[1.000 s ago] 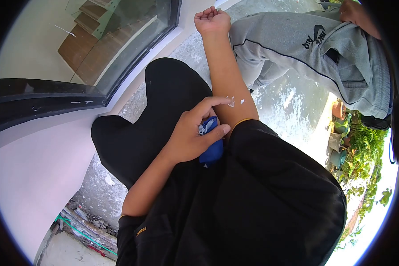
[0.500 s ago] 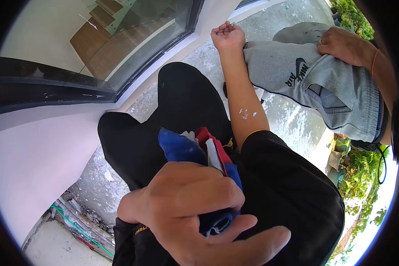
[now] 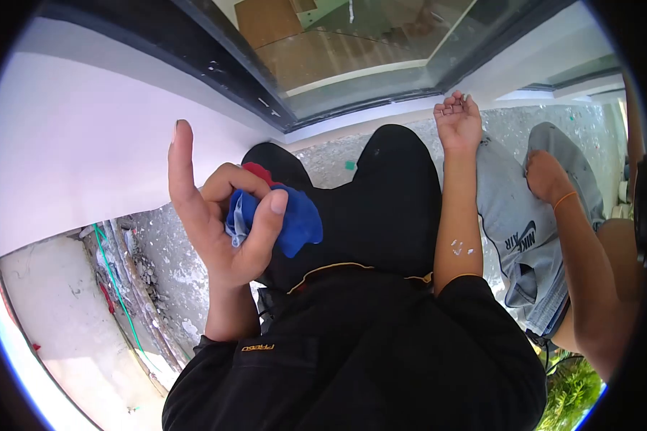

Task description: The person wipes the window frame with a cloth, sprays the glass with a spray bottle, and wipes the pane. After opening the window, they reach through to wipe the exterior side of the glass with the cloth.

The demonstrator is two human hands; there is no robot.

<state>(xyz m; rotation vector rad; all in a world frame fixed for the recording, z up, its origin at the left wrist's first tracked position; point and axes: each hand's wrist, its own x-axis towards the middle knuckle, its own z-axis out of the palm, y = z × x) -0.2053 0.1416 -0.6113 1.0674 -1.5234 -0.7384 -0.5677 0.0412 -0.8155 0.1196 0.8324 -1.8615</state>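
My left hand [image 3: 219,219] is closed around a crumpled blue cloth [image 3: 300,221] with red and pale parts, and its index finger points up. The cloth hangs over my black-clad lap. Stretched forward, my right hand [image 3: 459,126] has its palm up and fingers curled in, close to the foot of the window frame [image 3: 366,113]. A small pale bit shows at its fingertips, too small to make out. White paint specks mark my right forearm.
On my right is another person in grey trousers [image 3: 507,205], their hand [image 3: 548,176] on the fabric. A pale wall [image 3: 122,136] rises on the left, above a green hose [image 3: 118,287] and rubble. Paint-spattered concrete [image 3: 323,164] lies ahead.
The view has turned and shifted. My left hand, with the cloth, has moved from close below the camera to the left, index finger now raised. My right hand stays stretched forward with curled fingers.
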